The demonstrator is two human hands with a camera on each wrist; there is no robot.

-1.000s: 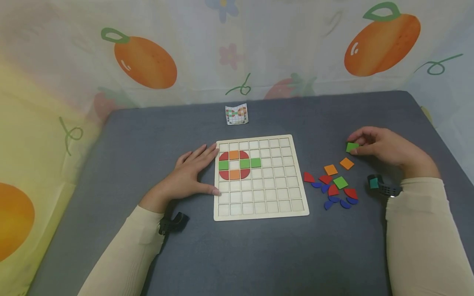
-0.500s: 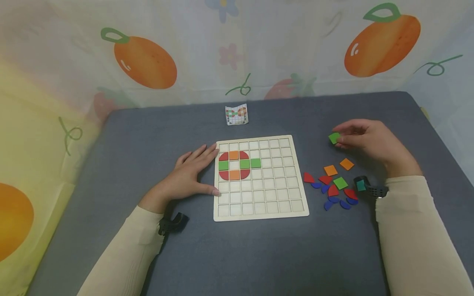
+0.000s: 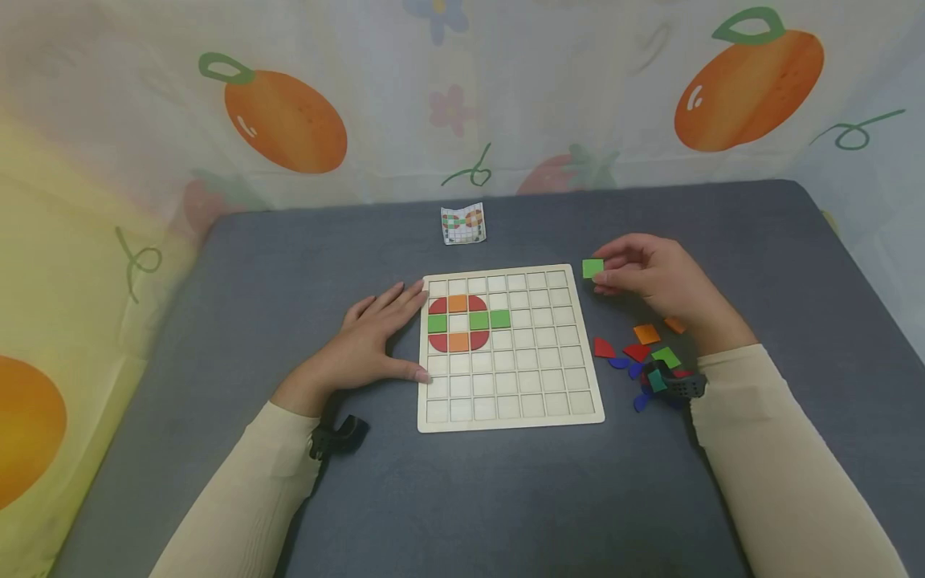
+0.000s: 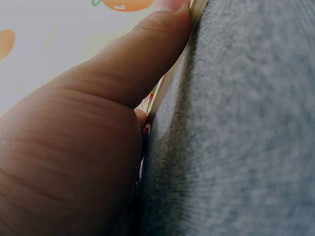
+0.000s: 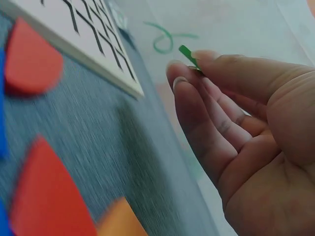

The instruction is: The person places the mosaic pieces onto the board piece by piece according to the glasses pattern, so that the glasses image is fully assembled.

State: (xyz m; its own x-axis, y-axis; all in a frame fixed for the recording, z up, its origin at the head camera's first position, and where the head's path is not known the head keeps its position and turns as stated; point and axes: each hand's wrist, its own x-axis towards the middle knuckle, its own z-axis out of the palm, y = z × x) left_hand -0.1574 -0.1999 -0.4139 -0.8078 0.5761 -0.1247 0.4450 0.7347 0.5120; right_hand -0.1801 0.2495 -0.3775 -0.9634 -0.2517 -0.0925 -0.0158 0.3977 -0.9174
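Note:
A green square tile (image 3: pixel 592 268) is pinched between thumb and fingertips of my right hand (image 3: pixel 654 273), just off the far right corner of the wooden grid board (image 3: pixel 520 361). The right wrist view shows that tile (image 5: pixel 186 53) edge-on, above the table. My left hand (image 3: pixel 372 341) lies with fingers spread along the board's left edge, fingertips and thumb touching its rim. On the board's left part, red quarter-round pieces (image 3: pixel 438 306), orange squares (image 3: pixel 458 303) and green squares (image 3: pixel 479 320) form a rounded shape round one bare cell. Another green square (image 3: pixel 500 319) sits to its right.
Right of the board lie loose red pieces (image 3: pixel 604 348), blue pieces (image 3: pixel 618 363), orange squares (image 3: pixel 646 334) and a green square (image 3: pixel 665 356), partly hidden under my right wrist strap (image 3: pixel 675 383). A small printed pattern card (image 3: pixel 463 224) lies beyond the board.
My right hand has carried the green square tile leftward, from beyond the loose pieces to near the board's far right corner. The left hand stays at the board's edge.

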